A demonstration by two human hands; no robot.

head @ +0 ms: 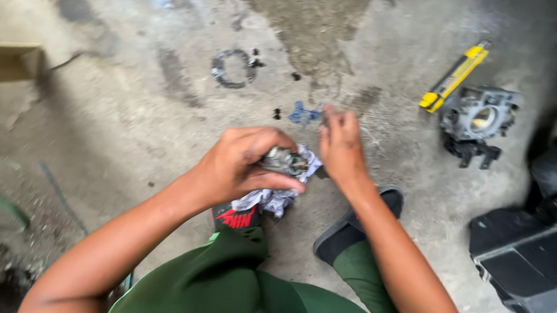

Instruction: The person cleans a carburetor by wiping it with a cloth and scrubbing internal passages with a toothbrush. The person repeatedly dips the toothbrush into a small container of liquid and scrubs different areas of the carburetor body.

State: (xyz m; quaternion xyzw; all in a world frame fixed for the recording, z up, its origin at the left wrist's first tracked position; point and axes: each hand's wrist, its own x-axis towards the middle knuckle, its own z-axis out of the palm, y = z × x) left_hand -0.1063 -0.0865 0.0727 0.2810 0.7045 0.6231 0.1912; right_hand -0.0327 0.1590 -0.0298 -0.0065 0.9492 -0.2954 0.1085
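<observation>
Stained, cracked concrete floor (136,119) fills the view, seen from above a crouching person in green trousers (235,286) and dark sandals (357,225). Left hand (237,167) curled tight around a small grey metal part (283,160) bundled in a pale crumpled rag (276,200), thumb pressed along its lower side; part and rag held above the floor just ahead of the feet, near the middle of the frame. Right hand (340,147) blurred, fingers drawn together and pointing away, its inner edge just beside the rag; cannot tell whether it pinches anything. Toward the right edge of the floor: grey cast-metal housing with a round bore (478,118), a yellow-and-black hand tool (454,78) lying touching or just beside it. Black plastic box-shaped parts (528,255) at the lower right corner. Metal ring clamp (231,68) farther out, near the top centre. Cardboard edge (10,62) at the left.
</observation>
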